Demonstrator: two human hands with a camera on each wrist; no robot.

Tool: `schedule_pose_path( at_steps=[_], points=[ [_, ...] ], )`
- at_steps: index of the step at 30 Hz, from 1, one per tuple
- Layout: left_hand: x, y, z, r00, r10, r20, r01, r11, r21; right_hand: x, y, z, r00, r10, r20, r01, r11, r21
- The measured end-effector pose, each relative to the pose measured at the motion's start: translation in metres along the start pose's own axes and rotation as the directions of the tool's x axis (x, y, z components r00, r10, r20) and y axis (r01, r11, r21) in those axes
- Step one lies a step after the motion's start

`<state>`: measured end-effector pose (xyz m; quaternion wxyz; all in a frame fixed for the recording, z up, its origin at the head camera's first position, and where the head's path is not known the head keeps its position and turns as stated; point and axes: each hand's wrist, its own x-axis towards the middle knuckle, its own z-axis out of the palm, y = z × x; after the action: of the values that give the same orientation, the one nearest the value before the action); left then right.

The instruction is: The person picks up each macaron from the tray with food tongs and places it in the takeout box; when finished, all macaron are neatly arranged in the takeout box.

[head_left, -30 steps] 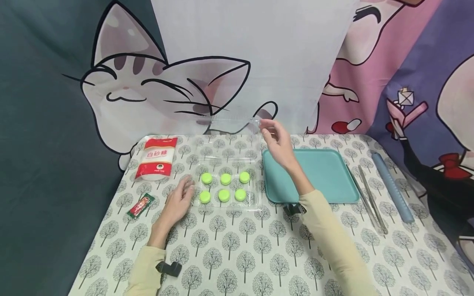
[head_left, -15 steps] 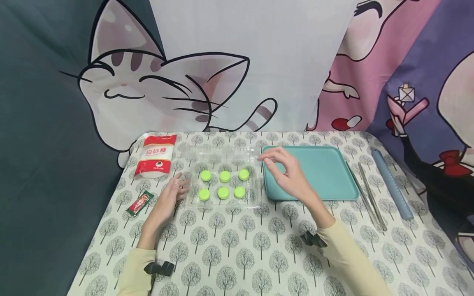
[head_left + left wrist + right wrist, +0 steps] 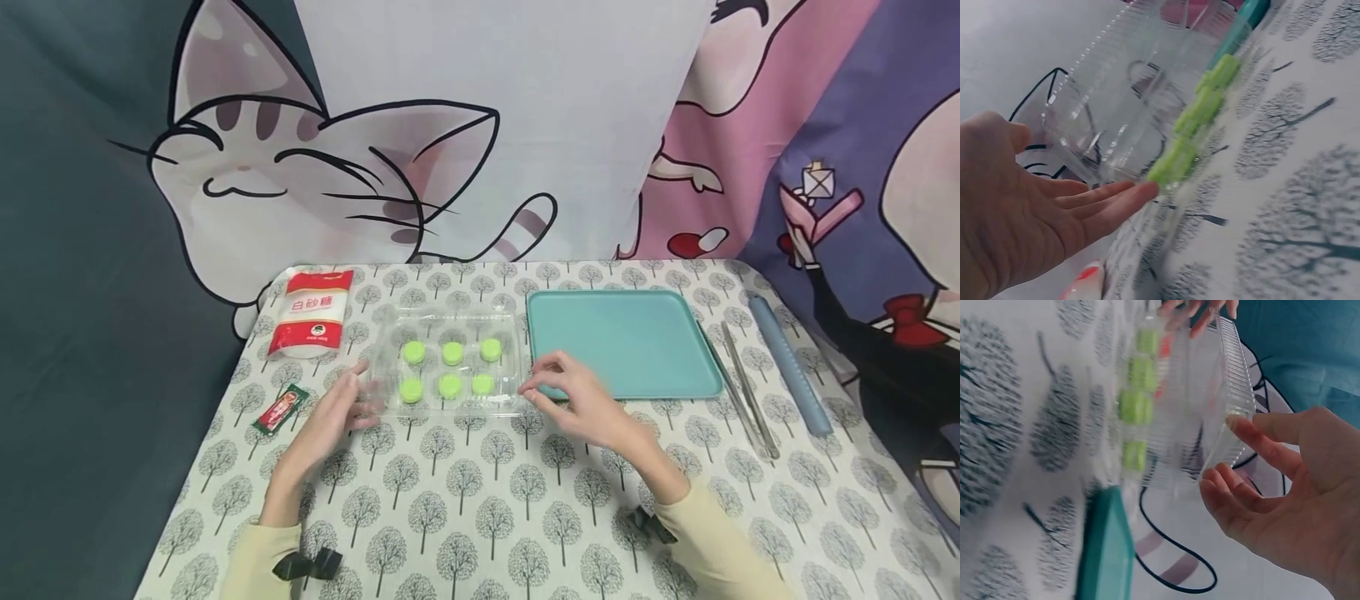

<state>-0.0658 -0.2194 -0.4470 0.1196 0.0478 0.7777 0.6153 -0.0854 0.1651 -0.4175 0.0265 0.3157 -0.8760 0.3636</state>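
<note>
A clear plastic box [image 3: 387, 354] with green macarons [image 3: 452, 353] in its compartments lies at mid-table in the head view. Its hinged lid [image 3: 1235, 375] slants over the macarons, partly lowered. My right hand [image 3: 588, 408] pinches the lid's front right corner between thumb and fingers, as the right wrist view shows. At the box's left side is my left hand [image 3: 322, 421], fingers extended. In the left wrist view those fingers [image 3: 1116, 206] reach to the box's edge; whether they touch it I cannot tell.
A teal tray [image 3: 622, 346] lies right of the box, with metal tongs [image 3: 750, 392] and a blue textured rolling pin [image 3: 791, 367] beyond it. At left are a red and white sugar bag [image 3: 311, 312] and a small red and green packet [image 3: 281, 409].
The lid has swung from upright at the back down toward the front. My right hand has come forward and down with it. The left hand has shifted slightly left, its fingers spreading.
</note>
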Motion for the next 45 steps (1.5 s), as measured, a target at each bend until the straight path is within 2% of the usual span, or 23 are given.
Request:
schedule_pose_path(
  at_steps=[5,12,17,24,28,30,32,36,38,41,45],
  points=[
    [-0.006,-0.009,0.006,0.997,-0.019,-0.08,0.021,1.0,0.017,-0.006,0.006,0.01,0.993,0.077,0.086,-0.079,0.997,0.016],
    [-0.015,-0.018,0.017,0.989,-0.056,-0.14,0.049,0.997,-0.053,-0.006,0.008,0.014,0.985,0.148,0.092,-0.156,0.984,0.082],
    [-0.012,-0.017,0.026,0.976,-0.07,-0.205,0.046,0.992,-0.121,-0.004,0.008,0.015,0.979,0.18,0.095,-0.189,0.978,0.092],
    [-0.006,-0.015,0.031,0.964,-0.136,-0.23,0.088,0.974,-0.207,-0.003,0.009,0.019,0.973,0.202,0.114,-0.218,0.964,0.153],
    [-0.003,-0.014,0.032,0.959,-0.176,-0.224,0.117,0.96,-0.256,-0.001,0.008,0.025,0.961,0.254,0.105,-0.271,0.941,0.204],
    [-0.001,-0.013,0.032,0.958,-0.187,-0.215,0.125,0.954,-0.272,0.0,0.007,0.028,0.947,0.308,0.096,-0.322,0.92,0.223],
    [0.0,-0.012,0.032,0.958,-0.194,-0.211,0.131,0.952,-0.278,0.001,0.005,0.029,0.923,0.376,0.082,-0.384,0.894,0.231],
    [0.0,-0.011,0.033,0.956,-0.202,-0.211,0.138,0.949,-0.284,0.003,0.003,0.032,0.867,0.49,0.092,-0.496,0.829,0.257],
    [0.001,-0.01,0.033,0.958,-0.198,-0.21,0.134,0.949,-0.285,0.004,0.004,0.032,0.84,0.527,0.128,-0.538,0.784,0.308],
    [0.001,-0.008,0.032,0.961,-0.184,-0.207,0.12,0.95,-0.29,0.004,0.007,0.032,0.809,0.55,0.206,-0.581,0.699,0.416],
    [0.0,-0.007,0.032,0.965,-0.166,-0.201,0.099,0.946,-0.308,0.004,0.014,0.031,0.797,0.505,0.331,-0.599,0.594,0.536]
  ],
)
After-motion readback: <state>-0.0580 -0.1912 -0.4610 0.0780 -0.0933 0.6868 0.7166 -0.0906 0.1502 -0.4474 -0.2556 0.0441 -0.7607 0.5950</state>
